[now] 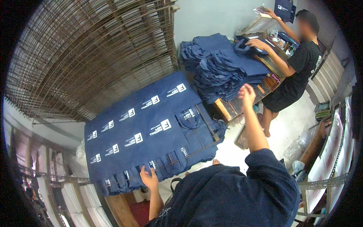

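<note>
Overhead, head view only: left hand (149,178) lies flat, fingers spread open, on the near edge of a spread of navy printed bags (143,132) laid out in overlapping rows, white print facing up, on a wooden frame board (206,130) whose slats show at the right side. Bag handles poke out along the near and right edges of the spread. Right hand (246,92) is raised on an outstretched arm, well apart from the spread, held up just before a tall heap of unprinted navy bags (223,64); fingers look loosely curled, holding nothing that can be seen. The heap sits on a wooden table (230,108) and is loosely folded, edges drooping over the front. Beyond it a second person in a dark shirt (302,60) stands at the table, one hand on a single navy bag (247,45) on top of the heap, the other lifted toward a hanging printed bag (284,9) at the wall. A large wire mesh rack (87,49) fills the upper left. Stacked flat frames (329,151) lean along the right side; their contents cannot be told.
</note>
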`<act>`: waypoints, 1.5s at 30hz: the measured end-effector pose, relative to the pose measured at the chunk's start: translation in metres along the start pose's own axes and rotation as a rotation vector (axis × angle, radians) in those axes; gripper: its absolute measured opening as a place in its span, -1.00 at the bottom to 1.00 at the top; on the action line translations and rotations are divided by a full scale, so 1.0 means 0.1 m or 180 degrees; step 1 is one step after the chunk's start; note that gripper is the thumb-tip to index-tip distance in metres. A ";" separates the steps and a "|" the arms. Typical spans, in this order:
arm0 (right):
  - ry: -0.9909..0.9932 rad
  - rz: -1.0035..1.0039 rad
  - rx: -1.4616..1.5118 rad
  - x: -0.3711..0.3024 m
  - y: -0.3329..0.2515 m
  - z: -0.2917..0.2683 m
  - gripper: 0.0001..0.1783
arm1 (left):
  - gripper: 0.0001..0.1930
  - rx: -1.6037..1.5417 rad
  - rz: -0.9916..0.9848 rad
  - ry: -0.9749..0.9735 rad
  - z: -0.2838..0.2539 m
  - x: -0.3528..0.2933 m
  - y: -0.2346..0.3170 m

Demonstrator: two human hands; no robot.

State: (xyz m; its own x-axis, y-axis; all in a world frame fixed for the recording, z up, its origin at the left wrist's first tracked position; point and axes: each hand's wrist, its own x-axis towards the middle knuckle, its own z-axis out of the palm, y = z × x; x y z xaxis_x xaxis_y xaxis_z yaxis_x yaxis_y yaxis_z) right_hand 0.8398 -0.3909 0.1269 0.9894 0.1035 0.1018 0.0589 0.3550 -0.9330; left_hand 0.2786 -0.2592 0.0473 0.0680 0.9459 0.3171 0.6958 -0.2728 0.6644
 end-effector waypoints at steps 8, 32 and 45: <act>0.0413 -0.0435 -0.2372 1.40 -0.03 -0.13 -0.44 | -0.55 -0.0669 -0.0068 -0.0037 0.46 -0.28 0.77; -0.0323 -0.0318 0.0315 2.08 -0.96 -0.39 -0.90 | -0.62 -0.1716 0.0120 -0.1887 1.22 -0.21 2.61; -0.1867 -0.0668 -0.0309 -0.15 -2.66 -0.24 -0.31 | 0.09 -0.5705 -0.2655 -0.6439 1.41 -0.37 3.92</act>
State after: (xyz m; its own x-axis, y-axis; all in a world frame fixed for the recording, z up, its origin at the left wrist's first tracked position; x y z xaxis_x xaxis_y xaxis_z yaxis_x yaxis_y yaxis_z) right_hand 0.8129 -0.5092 0.3648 0.7198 0.5428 0.4328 0.2830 0.3399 -0.8969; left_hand 0.6496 -0.3761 0.2013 0.9590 -0.2725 0.0781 0.2535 0.9477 0.1939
